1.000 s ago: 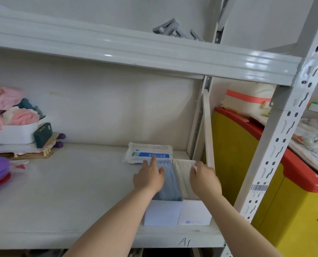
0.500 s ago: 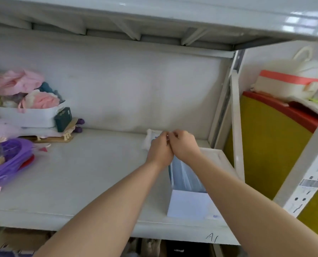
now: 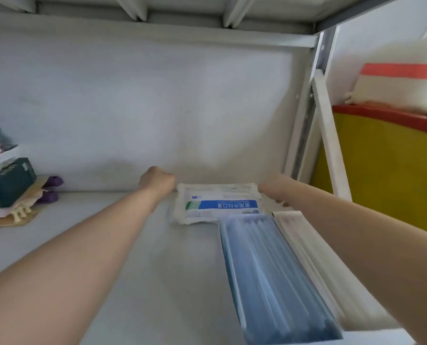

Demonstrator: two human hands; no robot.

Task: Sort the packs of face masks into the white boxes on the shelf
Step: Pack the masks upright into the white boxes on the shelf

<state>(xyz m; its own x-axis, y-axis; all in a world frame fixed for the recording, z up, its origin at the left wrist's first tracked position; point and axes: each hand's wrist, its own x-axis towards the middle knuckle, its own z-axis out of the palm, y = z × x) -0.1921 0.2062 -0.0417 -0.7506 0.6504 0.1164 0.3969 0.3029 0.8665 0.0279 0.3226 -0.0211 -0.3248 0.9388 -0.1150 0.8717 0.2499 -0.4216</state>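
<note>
Deep on the shelf point(image 3: 108, 245), left hand point(image 3: 157, 181) and right hand point(image 3: 272, 190) curl at the surgical mask pack's point(image 3: 220, 202) ends, grip unclear; it could slip, missing the white boxes point(image 3: 376, 336).

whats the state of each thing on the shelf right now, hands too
mask pack, flat on the shelf, held at both ends
left hand, curled on its left corner
right hand, gripping its right end
left white box, open, full of blue masks
right white box, open, full of white masks
green box, tilted
</note>
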